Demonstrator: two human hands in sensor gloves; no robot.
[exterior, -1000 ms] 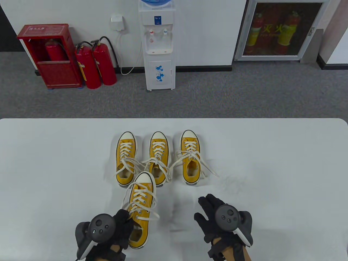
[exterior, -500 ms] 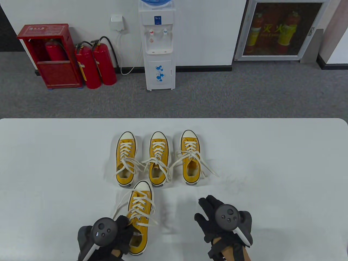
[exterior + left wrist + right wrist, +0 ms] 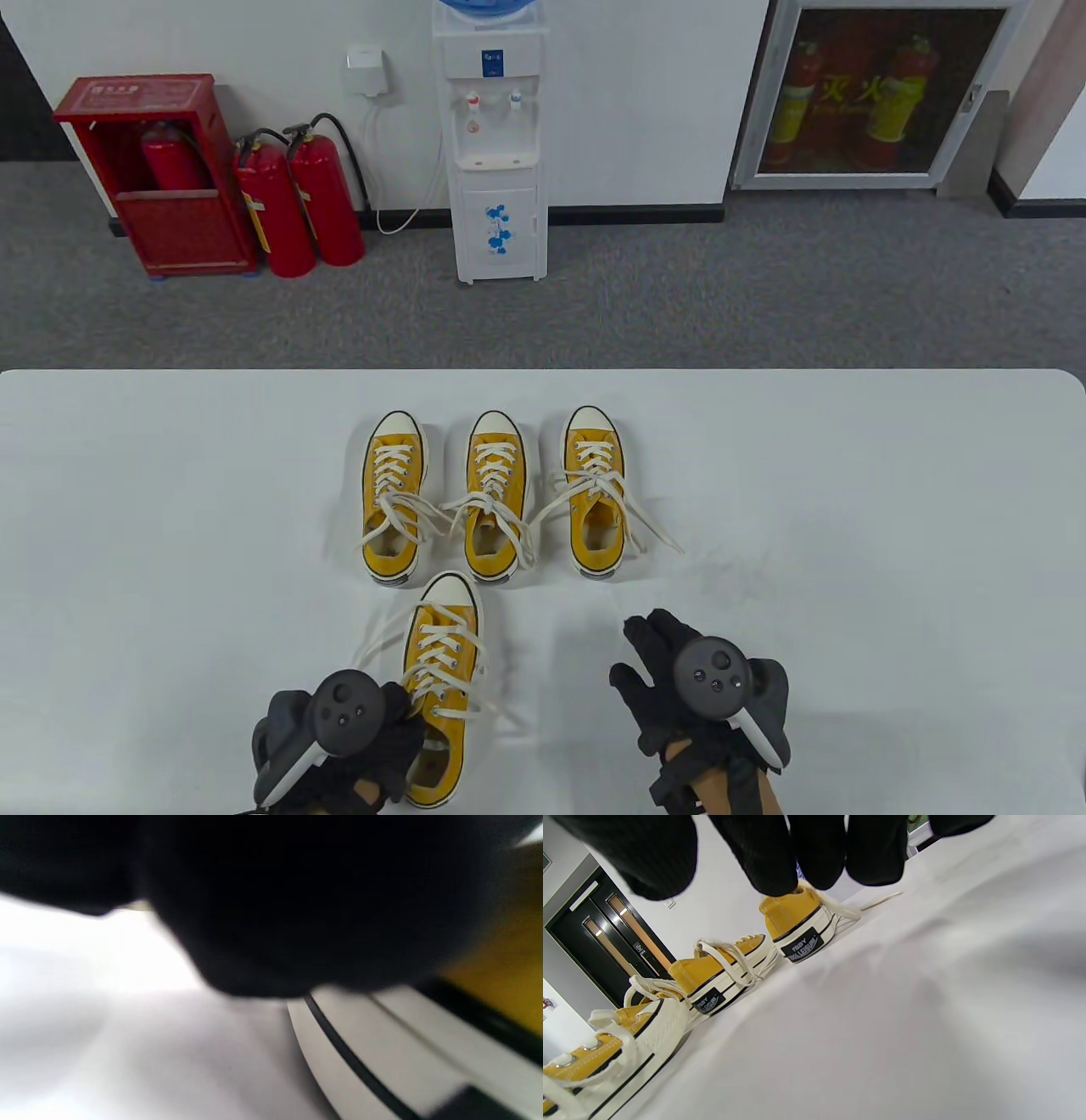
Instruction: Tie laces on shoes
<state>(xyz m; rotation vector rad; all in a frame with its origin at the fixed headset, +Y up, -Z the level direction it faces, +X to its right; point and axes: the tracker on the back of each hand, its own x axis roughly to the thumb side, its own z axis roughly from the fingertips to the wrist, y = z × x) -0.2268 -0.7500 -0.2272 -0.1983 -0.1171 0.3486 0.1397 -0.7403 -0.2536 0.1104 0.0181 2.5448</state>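
- Left hand [image 3: 373,747] is gripping the nearest yellow sneaker [image 3: 441,679] at its left side near the collar, and over the last second it has dragged that shoe back toward the person and straightened it a bit. Its toe cap used to sit tucked up against the back row; now there's a small gap.
- That sneaker's laces [image 3: 386,632] have flopped around with the pull: one loose end now trails out to the left over the desk [image 3: 170,526], another lies off to the right by the eyelets. Not tied yet.
- My read: this is just staging, getting one shoe clear of the others so there's room to work. The actual tying hasn't begun.
- Left wrist view is mostly black glove, blurry, with only the white sole stripe [image 3: 382,1052] and some yellow canvas showing, so exactly how the fingers wrap I can't tell from there.
- Right hand [image 3: 670,688] hasn't really moved: it hovers over the desk to the right of the shoe, fingers loosely spread and pointing forward, holding nothing.
- Back row of three sneakers [image 3: 492,497] sits side by side, unchanged, laces sprawled loose.
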